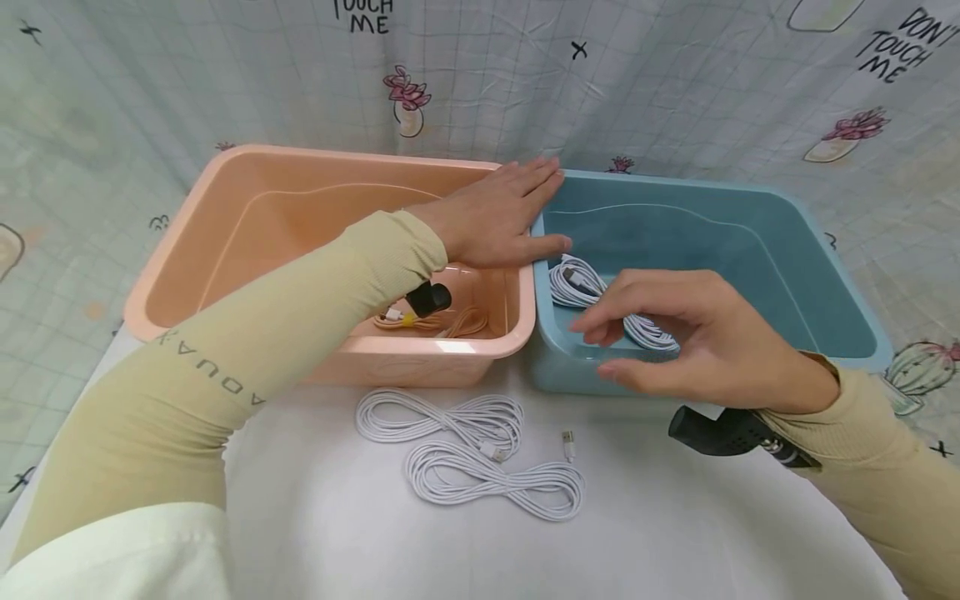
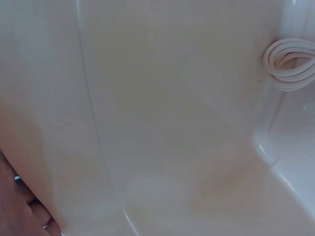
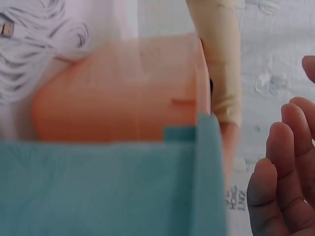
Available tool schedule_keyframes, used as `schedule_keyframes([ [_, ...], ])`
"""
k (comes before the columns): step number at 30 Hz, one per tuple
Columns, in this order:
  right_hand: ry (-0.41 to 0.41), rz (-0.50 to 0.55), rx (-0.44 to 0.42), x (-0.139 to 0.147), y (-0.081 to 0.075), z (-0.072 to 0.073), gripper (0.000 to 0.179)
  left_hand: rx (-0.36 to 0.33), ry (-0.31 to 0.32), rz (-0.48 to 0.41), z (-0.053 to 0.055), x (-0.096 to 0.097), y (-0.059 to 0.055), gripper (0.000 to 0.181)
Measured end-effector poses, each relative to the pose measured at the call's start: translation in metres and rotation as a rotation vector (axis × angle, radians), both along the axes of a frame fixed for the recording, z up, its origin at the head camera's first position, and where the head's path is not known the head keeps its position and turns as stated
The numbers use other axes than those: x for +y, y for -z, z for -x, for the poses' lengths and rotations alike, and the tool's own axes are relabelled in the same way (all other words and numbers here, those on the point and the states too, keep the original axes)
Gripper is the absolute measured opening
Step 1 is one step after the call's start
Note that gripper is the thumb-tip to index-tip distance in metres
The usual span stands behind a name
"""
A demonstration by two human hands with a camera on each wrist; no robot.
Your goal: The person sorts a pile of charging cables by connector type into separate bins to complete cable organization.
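Note:
In the head view my left hand (image 1: pixel 498 212) lies with straight fingers across the touching rims of a peach bin (image 1: pixel 322 162) and a blue bin (image 1: pixel 675 187). My right hand (image 1: pixel 697 337) hovers above the blue bin's front edge, fingers loosely bent, nothing between them. Under it, inside the blue bin, lie coiled white USB cables (image 1: pixel 576 283), partly hidden by the hand. Coiled cables (image 1: pixel 468 323) with a peach tint sit at the bottom of the peach bin, partly behind my left forearm. The left wrist view shows one such cable loop (image 2: pixel 290 66).
Two coiled white USB cables, a rear one (image 1: pixel 390 417) and a nearer one (image 1: pixel 495 483), lie on the white tablecloth (image 1: pixel 637 533) in front of the bins. A printed curtain (image 1: pixel 480 83) hangs right behind them.

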State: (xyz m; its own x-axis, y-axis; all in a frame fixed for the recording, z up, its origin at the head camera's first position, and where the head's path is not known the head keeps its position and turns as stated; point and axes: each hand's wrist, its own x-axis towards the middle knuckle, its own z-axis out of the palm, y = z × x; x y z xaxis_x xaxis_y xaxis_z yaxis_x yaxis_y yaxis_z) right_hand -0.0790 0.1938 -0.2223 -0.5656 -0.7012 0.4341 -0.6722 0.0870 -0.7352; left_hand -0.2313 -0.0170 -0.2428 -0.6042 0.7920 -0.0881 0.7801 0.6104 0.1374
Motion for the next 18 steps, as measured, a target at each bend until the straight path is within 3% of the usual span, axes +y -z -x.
schedule_keyframes([
  [6, -0.019, -0.004, 0.071, -0.011, 0.014, -0.006, 0.038, 0.001, 0.005, -0.006, 0.0, 0.0, 0.001, 0.088],
  [11, 0.041, -0.009, 0.133, -0.019, 0.019, -0.018, 0.034, -0.006, 0.011, -0.006, 0.001, 0.001, 0.002, 0.089],
  [18, -0.038, 0.021, 0.142, -0.03, 0.023, -0.032, 0.037, -0.007, 0.008, 0.003, 0.001, 0.001, 0.001, 0.089],
])
